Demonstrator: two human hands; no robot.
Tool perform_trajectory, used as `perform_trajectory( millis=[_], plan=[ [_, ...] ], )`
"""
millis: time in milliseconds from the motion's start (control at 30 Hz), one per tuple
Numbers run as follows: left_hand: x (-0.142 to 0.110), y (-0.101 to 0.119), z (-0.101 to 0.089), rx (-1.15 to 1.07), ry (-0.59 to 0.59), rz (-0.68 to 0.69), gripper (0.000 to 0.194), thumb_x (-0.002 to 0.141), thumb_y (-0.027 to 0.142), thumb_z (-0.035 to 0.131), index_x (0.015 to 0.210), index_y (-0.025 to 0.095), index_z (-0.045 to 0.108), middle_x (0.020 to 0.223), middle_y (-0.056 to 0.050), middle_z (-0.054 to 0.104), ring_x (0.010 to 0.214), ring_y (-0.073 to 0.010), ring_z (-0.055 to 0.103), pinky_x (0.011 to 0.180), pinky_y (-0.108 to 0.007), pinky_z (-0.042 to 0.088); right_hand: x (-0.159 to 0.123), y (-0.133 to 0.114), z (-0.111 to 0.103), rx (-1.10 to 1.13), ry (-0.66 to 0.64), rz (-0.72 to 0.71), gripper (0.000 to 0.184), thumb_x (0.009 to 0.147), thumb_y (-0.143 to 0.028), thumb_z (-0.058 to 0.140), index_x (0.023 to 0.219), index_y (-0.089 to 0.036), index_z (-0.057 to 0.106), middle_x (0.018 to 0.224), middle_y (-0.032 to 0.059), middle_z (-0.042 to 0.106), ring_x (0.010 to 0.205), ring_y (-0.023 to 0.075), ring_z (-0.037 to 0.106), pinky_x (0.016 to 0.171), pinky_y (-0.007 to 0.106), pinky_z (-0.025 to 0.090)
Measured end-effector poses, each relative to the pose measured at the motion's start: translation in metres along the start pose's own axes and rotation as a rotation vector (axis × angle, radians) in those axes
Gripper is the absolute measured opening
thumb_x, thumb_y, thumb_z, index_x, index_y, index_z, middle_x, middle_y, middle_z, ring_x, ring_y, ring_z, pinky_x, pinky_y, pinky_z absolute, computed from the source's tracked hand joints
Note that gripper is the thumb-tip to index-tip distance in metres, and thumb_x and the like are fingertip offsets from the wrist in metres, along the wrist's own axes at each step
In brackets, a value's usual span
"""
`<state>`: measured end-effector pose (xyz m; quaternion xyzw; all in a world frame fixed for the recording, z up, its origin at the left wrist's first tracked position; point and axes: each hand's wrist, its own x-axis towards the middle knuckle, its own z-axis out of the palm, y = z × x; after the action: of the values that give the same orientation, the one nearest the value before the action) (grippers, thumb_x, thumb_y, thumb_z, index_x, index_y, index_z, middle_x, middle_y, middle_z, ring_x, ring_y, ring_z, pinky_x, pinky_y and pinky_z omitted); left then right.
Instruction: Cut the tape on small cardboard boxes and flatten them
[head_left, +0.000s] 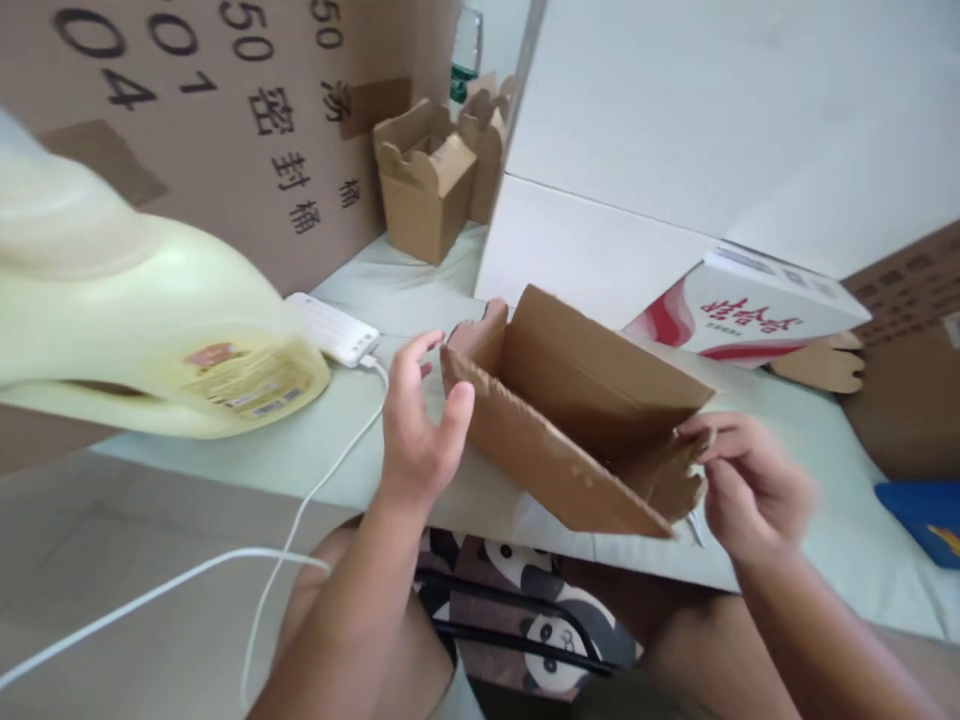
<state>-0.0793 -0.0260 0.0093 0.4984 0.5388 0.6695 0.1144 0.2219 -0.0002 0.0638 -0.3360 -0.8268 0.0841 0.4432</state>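
An open-topped brown cardboard box (551,450) sits tilted before me, its inside showing and its rough upper edge turned towards me. At its right end, my right hand (757,490) pinches a torn-looking, notched end flap (675,475) between thumb and fingers. By the box's left corner is my left hand (424,420), its thumb and fingers spread apart. The left thumb overlaps the front wall in view; whether it touches the cardboard I cannot tell.
A pale yellow jug (150,310) looms at the left, near a white power bank (334,328) with a white cable (300,510). Small folded cardboard boxes (420,200) stand at the back. A red-and-white carton (742,310) lies behind right, and a blue object (919,515) at far right.
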Motion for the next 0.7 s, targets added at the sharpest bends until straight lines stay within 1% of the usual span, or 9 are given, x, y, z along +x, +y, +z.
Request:
perform_trajectory(
  millis=[100, 167, 233, 300, 367, 467, 533, 600, 700],
  plan=[
    [-0.006, 0.001, 0.017, -0.149, -0.250, -0.010, 0.050, 0.100, 0.061, 0.056, 0.128, 0.021, 0.065, 0.125, -0.011, 0.074, 0.121, -0.0282, 0.069, 0.107, -0.045, 0.055, -0.033, 0.016, 0.005, -0.089, 0.051, 0.051, 0.018, 0.091, -0.012, 0.062, 0.083, -0.026, 0.072, 0.109, 0.0057, 0.069, 0.098, 0.0230, 0.068, 0.083, 0.039, 0.053],
    [-0.010, 0.000, 0.028, -0.198, -0.287, 0.031, 0.041, 0.100, 0.058, 0.058, 0.116, 0.023, 0.071, 0.112, -0.008, 0.078, 0.123, -0.0273, 0.069, 0.109, -0.044, 0.054, -0.046, 0.026, 0.020, -0.118, 0.173, 0.143, 0.021, 0.088, -0.016, 0.070, 0.101, -0.033, 0.075, 0.136, 0.0058, 0.058, 0.120, 0.0274, 0.060, 0.099, 0.045, 0.050],
    [-0.012, -0.002, 0.040, -0.213, -0.265, 0.041, 0.032, 0.101, 0.052, 0.060, 0.107, 0.024, 0.073, 0.103, -0.005, 0.078, 0.125, -0.0258, 0.068, 0.112, -0.043, 0.053, -0.054, 0.034, 0.032, -0.018, 0.307, 0.280, 0.051, 0.087, -0.023, 0.074, 0.133, -0.043, 0.062, 0.153, 0.0058, 0.044, 0.133, 0.0302, 0.053, 0.107, 0.051, 0.048],
    [-0.014, -0.005, 0.050, -0.225, -0.241, 0.030, 0.028, 0.102, 0.049, 0.060, 0.105, 0.025, 0.072, 0.098, -0.004, 0.078, 0.125, -0.0247, 0.068, 0.114, -0.042, 0.052, -0.062, 0.039, 0.036, 0.188, 0.304, 0.414, 0.076, 0.091, -0.030, 0.073, 0.155, -0.047, 0.037, 0.152, 0.0081, 0.048, 0.129, 0.0290, 0.058, 0.104, 0.053, 0.052],
    [-0.014, -0.008, 0.058, -0.224, -0.244, 0.018, 0.029, 0.102, 0.050, 0.060, 0.110, 0.025, 0.071, 0.099, -0.005, 0.077, 0.123, -0.0245, 0.069, 0.114, -0.043, 0.052, -0.069, 0.042, 0.030, 0.356, 0.176, 0.448, 0.065, 0.096, -0.033, 0.067, 0.154, -0.043, 0.040, 0.141, 0.0086, 0.060, 0.121, 0.0276, 0.065, 0.102, 0.052, 0.056],
    [-0.014, -0.010, 0.067, -0.121, -0.220, 0.075, 0.041, 0.097, 0.050, 0.069, 0.132, 0.029, 0.063, 0.114, -0.005, 0.074, 0.115, -0.0235, 0.072, 0.109, -0.044, 0.056, -0.075, 0.044, 0.015, 0.466, 0.022, 0.316, 0.029, 0.099, -0.045, 0.062, 0.123, -0.032, 0.072, 0.135, 0.0100, 0.066, 0.126, 0.0311, 0.065, 0.107, 0.053, 0.055],
    [-0.012, -0.007, 0.068, -0.008, -0.219, 0.148, 0.049, 0.095, 0.044, 0.072, 0.140, 0.033, 0.059, 0.128, -0.005, 0.071, 0.115, -0.0231, 0.072, 0.109, -0.045, 0.057, -0.077, 0.044, 0.006, 0.531, -0.023, 0.250, 0.036, 0.100, -0.056, 0.056, 0.111, -0.030, 0.079, 0.134, 0.0106, 0.066, 0.128, 0.0331, 0.065, 0.110, 0.055, 0.053],
    [-0.010, -0.003, 0.066, 0.108, -0.289, 0.190, 0.034, 0.098, 0.038, 0.068, 0.131, 0.034, 0.068, 0.139, -0.004, 0.068, 0.122, -0.0238, 0.070, 0.112, -0.046, 0.056, -0.078, 0.044, 0.001, 0.566, -0.072, 0.246, 0.042, 0.102, -0.058, 0.051, 0.108, -0.029, 0.080, 0.132, 0.0104, 0.067, 0.128, 0.0327, 0.065, 0.113, 0.055, 0.052],
    [-0.006, 0.004, 0.060, 0.221, -0.430, 0.194, 0.023, 0.102, 0.032, 0.059, 0.112, 0.031, 0.080, 0.141, -0.003, 0.069, 0.125, -0.0240, 0.070, 0.113, -0.044, 0.056, -0.083, 0.044, -0.002, 0.537, -0.086, 0.276, 0.039, 0.101, -0.055, 0.054, 0.124, -0.031, 0.074, 0.141, 0.0101, 0.064, 0.132, 0.0322, 0.063, 0.112, 0.053, 0.053]
  ],
)
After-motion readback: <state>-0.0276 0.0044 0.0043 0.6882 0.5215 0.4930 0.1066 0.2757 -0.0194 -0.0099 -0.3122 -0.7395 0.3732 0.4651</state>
